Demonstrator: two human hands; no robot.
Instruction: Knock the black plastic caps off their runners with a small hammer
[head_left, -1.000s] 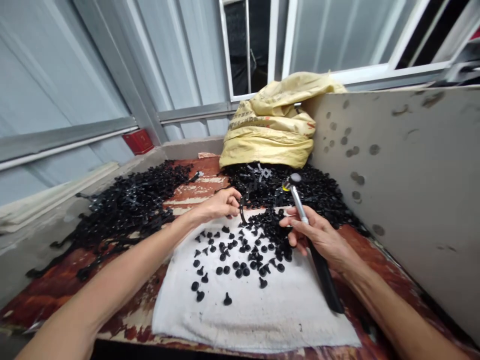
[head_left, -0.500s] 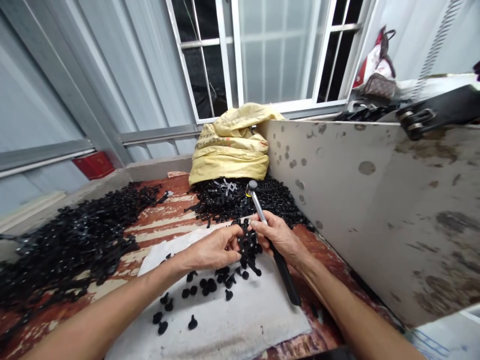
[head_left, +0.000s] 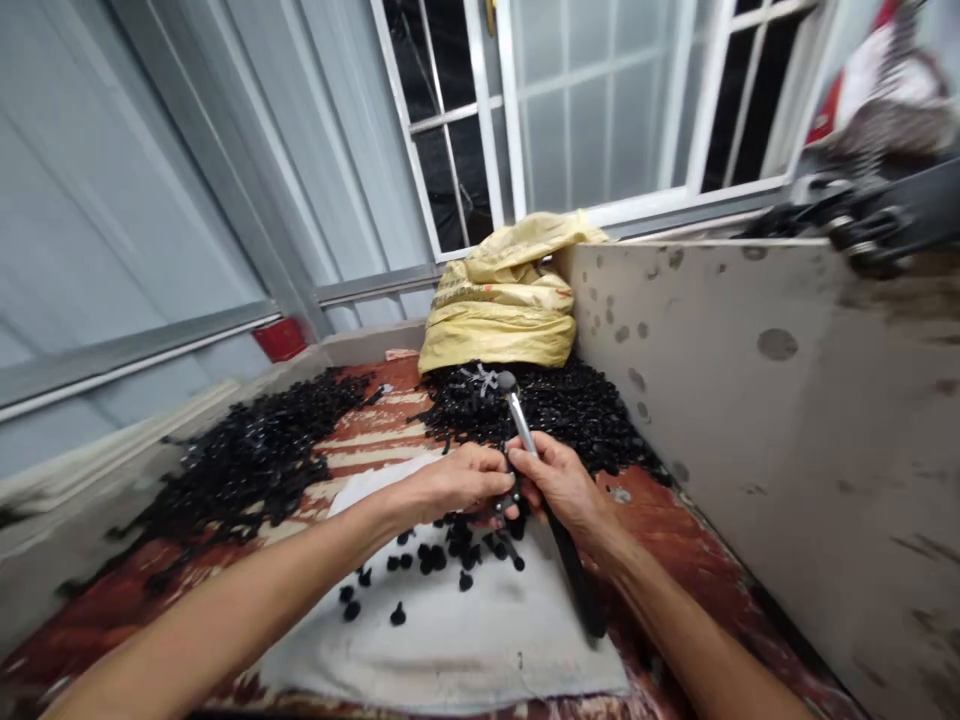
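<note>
My right hand (head_left: pixel 559 485) is clamped around a black-handled metal tool (head_left: pixel 523 420), and my left hand (head_left: pixel 454 482) is pinched together on black plastic pieces (head_left: pixel 512 497) against it, both over the white towel (head_left: pixel 480 650). More pieces (head_left: pixel 435 558) are scattered on the towel, with a big heap (head_left: pixel 577 410) just past it.

We can pass over the towel (head_left: pixel 450 650), lower center; black parts pile (head_left: pixel 570 410) and grey partition (head_left: pixel 735 450) block us upper right.
</note>
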